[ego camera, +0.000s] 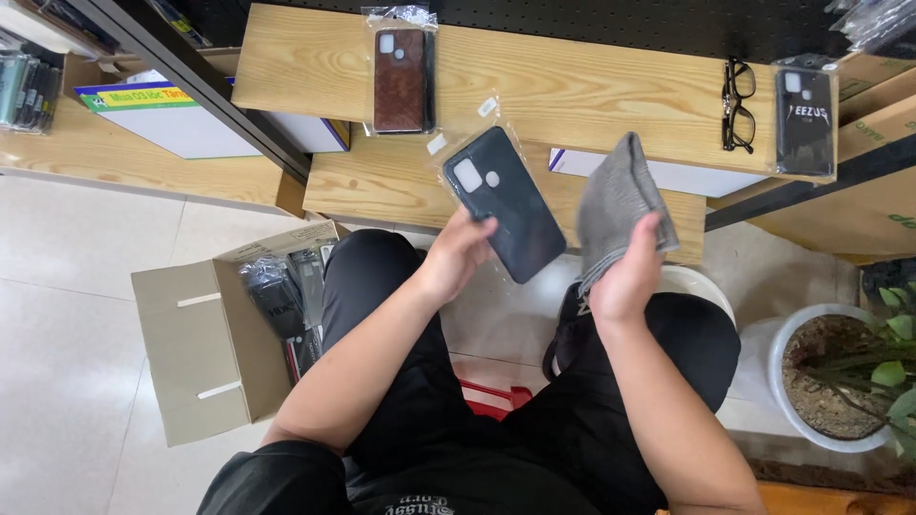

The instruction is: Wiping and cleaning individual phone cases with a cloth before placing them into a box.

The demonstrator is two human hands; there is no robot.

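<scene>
From the head camera I see my left hand (456, 256) clamped on the lower end of a dark phone case in a clear sleeve (503, 203), its long axis running up-left toward the wooden shelf (592, 91). My right hand (627, 277), just beside it, grips a grey cloth (620, 195); the hands stay apart.

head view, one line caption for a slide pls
Seated person's left hand holds a bagged black phone case, right hand a grey cloth.
</scene>
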